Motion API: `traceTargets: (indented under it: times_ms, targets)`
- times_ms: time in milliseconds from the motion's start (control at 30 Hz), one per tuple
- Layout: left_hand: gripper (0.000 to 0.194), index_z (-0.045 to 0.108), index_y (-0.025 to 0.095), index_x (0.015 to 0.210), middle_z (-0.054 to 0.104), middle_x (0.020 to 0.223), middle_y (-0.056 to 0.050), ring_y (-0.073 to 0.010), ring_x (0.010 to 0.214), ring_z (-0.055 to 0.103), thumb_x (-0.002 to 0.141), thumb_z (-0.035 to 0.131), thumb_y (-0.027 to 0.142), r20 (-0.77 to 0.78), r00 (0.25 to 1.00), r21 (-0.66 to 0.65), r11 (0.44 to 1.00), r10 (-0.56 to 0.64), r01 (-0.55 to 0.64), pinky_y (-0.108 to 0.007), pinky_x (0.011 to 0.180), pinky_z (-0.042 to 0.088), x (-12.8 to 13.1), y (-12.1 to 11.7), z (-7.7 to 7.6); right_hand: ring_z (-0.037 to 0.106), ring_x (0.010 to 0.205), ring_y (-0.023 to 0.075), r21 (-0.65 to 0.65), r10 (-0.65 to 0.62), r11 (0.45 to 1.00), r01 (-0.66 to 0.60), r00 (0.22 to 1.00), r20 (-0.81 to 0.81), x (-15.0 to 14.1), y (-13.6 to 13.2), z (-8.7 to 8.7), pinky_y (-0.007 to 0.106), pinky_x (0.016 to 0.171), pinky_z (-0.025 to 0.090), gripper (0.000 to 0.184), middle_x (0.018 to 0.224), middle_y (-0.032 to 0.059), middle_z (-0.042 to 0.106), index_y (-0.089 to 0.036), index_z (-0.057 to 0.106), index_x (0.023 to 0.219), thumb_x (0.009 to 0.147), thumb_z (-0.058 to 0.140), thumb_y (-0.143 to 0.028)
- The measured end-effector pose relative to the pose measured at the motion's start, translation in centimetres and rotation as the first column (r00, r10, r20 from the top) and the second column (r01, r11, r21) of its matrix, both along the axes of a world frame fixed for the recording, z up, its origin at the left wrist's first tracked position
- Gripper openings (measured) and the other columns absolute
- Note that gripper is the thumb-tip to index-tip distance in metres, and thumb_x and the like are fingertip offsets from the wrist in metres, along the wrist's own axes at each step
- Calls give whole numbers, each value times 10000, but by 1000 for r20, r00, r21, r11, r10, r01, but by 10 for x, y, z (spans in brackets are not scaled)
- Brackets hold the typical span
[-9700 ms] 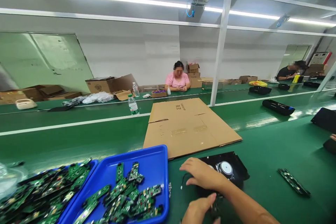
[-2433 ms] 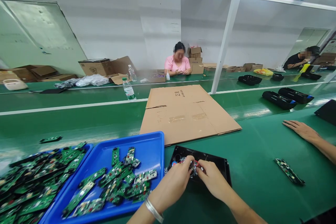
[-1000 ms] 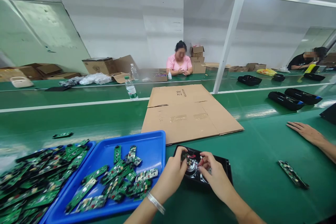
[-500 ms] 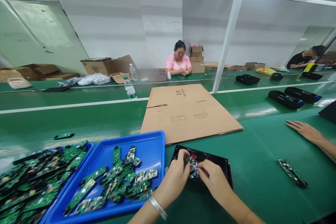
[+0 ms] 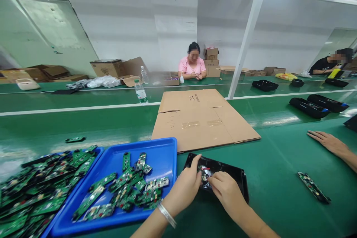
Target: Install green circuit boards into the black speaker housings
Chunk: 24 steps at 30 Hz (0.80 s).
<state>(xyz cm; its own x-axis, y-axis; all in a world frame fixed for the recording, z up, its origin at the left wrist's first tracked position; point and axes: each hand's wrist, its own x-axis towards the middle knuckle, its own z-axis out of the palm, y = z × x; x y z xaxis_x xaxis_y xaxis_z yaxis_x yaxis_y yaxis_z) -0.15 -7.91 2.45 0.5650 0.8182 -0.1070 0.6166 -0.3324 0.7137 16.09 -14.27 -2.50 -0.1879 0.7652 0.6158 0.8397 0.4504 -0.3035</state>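
In front of me a black plastic housing [image 5: 235, 174] lies open on the green bench, slightly turned. Over its left half sits a small circuit board [image 5: 205, 173] with a bit of red wire. My left hand [image 5: 188, 182] grips this board from the left, its index finger raised above the housing's edge. From the right, my right hand [image 5: 227, 189] pinches at the board's side, fingers closed. Whatever lies between those fingertips is hidden. Just left of my left hand, a blue tray [image 5: 173, 156] holds several green circuit boards [image 5: 125, 184].
A second blue tray [image 5: 100, 150] heaped with boards stands far left. Flattened cardboard [image 5: 200, 126] lies beyond the housing. At right are a loose board [image 5: 314, 187], another person's hand [image 5: 329, 142] and black housings [image 5: 309, 107]. A water bottle [image 5: 141, 93] stands farther back.
My left index finger has lifted and straightened. The small board and red wire sit lower, nearer the housing. My right fingers have closed in over the board's side.
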Motion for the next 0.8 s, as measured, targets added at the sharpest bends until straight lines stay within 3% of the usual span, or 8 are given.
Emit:
traceTargets:
  times_ms: [167, 333, 533, 667, 733, 800]
  targets:
    - [548, 194, 156, 1491, 674, 810, -103, -252, 734, 645, 956, 303, 203, -161, 983, 112, 988, -86, 105, -310, 625, 448, -1, -2, 2, 433, 591, 132, 142, -16, 990, -4, 989, 144, -4, 0, 0, 267, 570, 296, 316, 683, 19, 564, -157, 597, 783, 987, 357, -135]
    - [560, 179, 134, 1494, 692, 830, -121, -283, 720, 637, 941, 260, 137, -307, 937, 233, 941, -167, 244, -362, 632, 453, 1, -5, 4, 455, 600, 140, 133, -30, 991, 10, 989, 144, -6, 0, -2, 274, 580, 301, 303, 668, 20, 558, -159, 578, 746, 974, 383, -122]
    - [525, 239, 199, 1449, 687, 983, -105, -272, 842, 644, 934, 285, 115, -195, 953, 283, 917, -232, 281, -372, 722, 477, 1, -7, -5, 557, 651, 165, -35, -55, 998, 54, 998, -34, -2, -2, -13, 274, 613, 399, 276, 704, 24, 599, -186, 558, 761, 979, 388, -196]
    - [531, 229, 235, 1437, 669, 1040, -90, -243, 881, 628, 930, 301, 97, -126, 956, 267, 919, -264, 289, -353, 754, 478, -1, -8, -4, 597, 651, 174, -269, -186, 955, 127, 961, -207, 2, -3, -17, 266, 592, 452, 13, 735, 9, 621, -192, 555, 891, 882, 553, -181]
    - [552, 246, 228, 1427, 659, 1075, -92, -234, 905, 620, 906, 313, 59, -112, 947, 253, 912, -302, 321, -351, 782, 476, -1, -8, -2, 604, 627, 169, -413, -252, 902, 129, 932, -260, 3, -2, -13, 253, 560, 463, 227, 731, -3, 624, -176, 539, 1051, 833, 599, -150]
    - [560, 264, 220, 1416, 647, 1115, -94, -225, 937, 612, 890, 316, 35, -80, 941, 249, 907, -329, 338, -343, 807, 474, -1, -8, 0, 625, 677, 174, -497, -240, 865, 76, 931, -276, 4, -1, -4, 261, 611, 491, 310, 790, 7, 651, -178, 535, 1130, 829, 584, -125]
